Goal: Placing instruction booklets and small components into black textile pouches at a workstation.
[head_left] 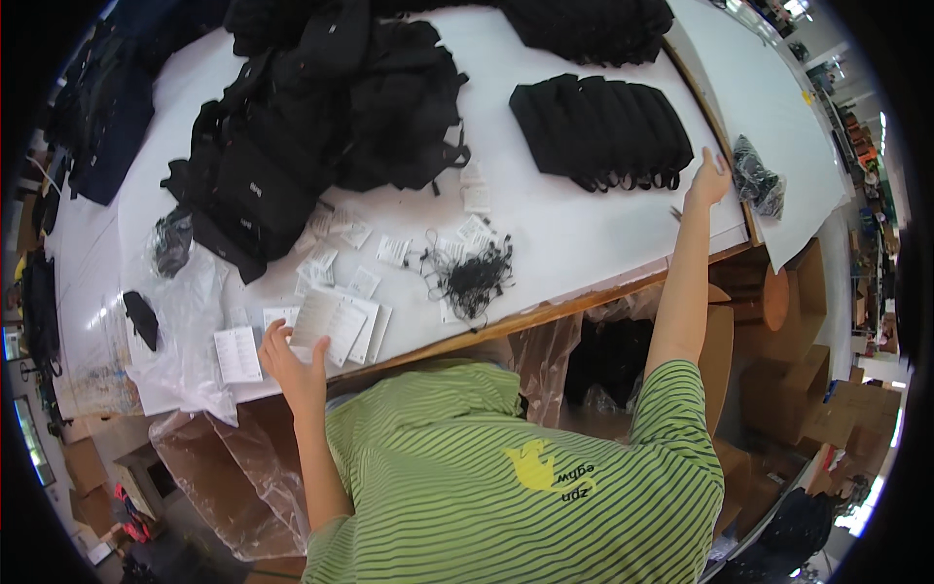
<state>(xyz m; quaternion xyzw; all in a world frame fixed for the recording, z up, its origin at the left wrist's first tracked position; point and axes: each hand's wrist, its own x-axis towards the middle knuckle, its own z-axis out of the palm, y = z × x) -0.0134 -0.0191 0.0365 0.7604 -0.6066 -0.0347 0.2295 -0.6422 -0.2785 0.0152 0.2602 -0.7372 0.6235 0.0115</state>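
My left hand (297, 365) is at the near edge of the white table, thumb and fingers apart. Its thumb lies against a fanned stack of white printed cards (336, 323), and a single white card (236, 354) lies to its left. My right arm stretches far out to the right. There my right hand (712, 182), fingers extended and nothing visible in them, is beside the right end of a row of folded black fabric bags (603, 131). A tangle of thin black cords (474, 279) lies between my hands, with loose white tags (393, 250) around it.
Black backpacks (258, 180) are heaped at the back left. Clear plastic bags (185, 331) lie at the left, beside a small black pouch (142, 319). A wooden strip (702, 92) borders the table's right side, with a plastic-wrapped dark bundle (758, 178) beyond. Cardboard boxes (786, 394) stand below right.
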